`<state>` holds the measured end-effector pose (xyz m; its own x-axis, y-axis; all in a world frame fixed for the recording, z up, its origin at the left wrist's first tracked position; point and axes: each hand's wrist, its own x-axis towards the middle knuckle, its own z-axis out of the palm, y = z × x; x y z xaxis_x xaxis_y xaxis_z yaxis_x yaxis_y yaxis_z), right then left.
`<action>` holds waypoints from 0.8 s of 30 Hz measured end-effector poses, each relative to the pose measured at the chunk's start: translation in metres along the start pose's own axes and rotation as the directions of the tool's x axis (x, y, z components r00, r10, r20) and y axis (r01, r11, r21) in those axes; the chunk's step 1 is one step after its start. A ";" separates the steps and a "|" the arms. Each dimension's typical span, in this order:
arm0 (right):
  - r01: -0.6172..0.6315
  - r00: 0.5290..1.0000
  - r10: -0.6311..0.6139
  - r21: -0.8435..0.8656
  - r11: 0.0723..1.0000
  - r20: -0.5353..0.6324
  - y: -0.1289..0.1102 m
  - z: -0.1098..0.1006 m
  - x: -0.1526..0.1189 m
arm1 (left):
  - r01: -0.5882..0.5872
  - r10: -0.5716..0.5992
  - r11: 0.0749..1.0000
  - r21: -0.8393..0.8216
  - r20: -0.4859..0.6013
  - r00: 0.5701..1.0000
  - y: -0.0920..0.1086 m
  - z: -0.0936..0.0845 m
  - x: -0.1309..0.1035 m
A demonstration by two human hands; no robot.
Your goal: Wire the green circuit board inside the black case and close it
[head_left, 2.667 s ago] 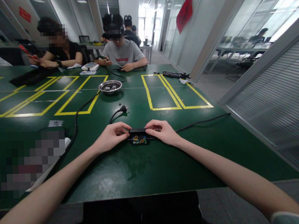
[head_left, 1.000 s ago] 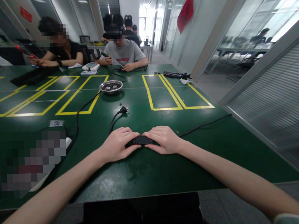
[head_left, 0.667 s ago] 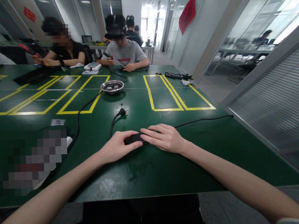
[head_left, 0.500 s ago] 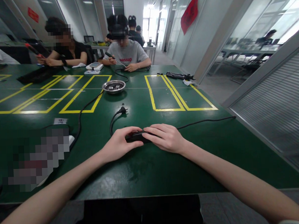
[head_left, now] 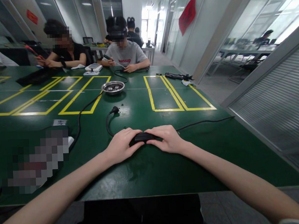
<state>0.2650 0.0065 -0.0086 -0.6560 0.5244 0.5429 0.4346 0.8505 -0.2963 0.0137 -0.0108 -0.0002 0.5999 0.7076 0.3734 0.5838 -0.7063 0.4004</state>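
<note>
A black power adapter (head_left: 144, 137) sits low over the green table, between my two hands. Its left end is gripped by my left hand (head_left: 123, 142), thumb on the near side and fingers on the far side. My right hand (head_left: 168, 139) pinches the right end in the same way. From the left side a thick cord curves away to a black plug (head_left: 114, 110), which lies on the table with its prongs pointing right. A thinner black cable (head_left: 203, 122) runs out past my right hand to the table's right edge. My palms hide both ends of the adapter.
A steel bowl (head_left: 113, 88) with small metal parts stands ahead. Yellow tape (head_left: 167, 110) marks rectangles on the table (head_left: 142, 177). A blurred-out object (head_left: 38, 165) lies left, beside a black cable. Across sit a person in a grey shirt (head_left: 128, 54) holding a screwdriver, and another person (head_left: 71, 56).
My right hand's fingers have shifted from lying over the adapter's top to pinching its right end, so more of the top shows. The plug and its cord have moved slightly left.
</note>
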 end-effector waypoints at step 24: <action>0.264 0.941 -0.202 -0.213 0.941 0.270 -0.003 -0.014 0.005 | 0.142 -0.126 0.978 -0.150 0.113 0.986 0.005 -0.011 0.002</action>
<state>0.2693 0.0059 0.0056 -0.8720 0.3326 0.3590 0.3677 0.9294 0.0321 0.0121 -0.0130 0.0119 0.5799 0.7836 0.2228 0.5746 -0.5872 0.5701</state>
